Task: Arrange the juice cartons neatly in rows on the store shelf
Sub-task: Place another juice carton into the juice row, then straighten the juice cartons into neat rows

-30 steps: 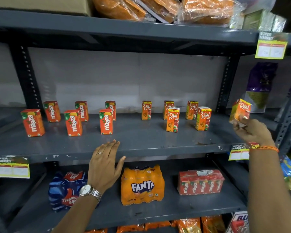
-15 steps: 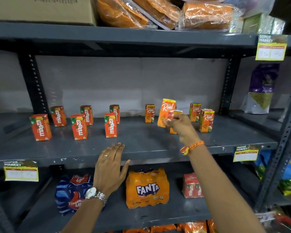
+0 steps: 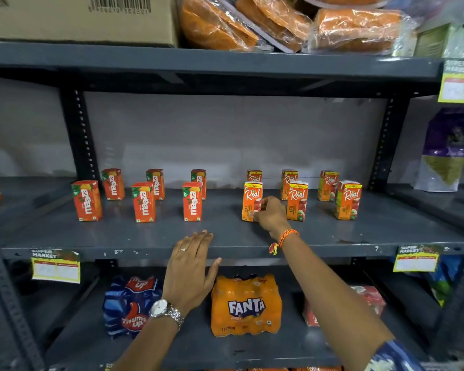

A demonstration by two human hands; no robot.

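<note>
Right hand now lowered, Real carton seemingly set on shelf

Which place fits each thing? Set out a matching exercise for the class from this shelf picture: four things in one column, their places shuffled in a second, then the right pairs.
Things:
1. Right hand
2. Left hand
3. Fanta pack
4. Cardboard box

Places:
A. top shelf
B. lower shelf
C. front edge of the middle shelf
D. on a Real carton, front row

Pairs: 1-D, 2-C, 3-B, 4-A
</note>
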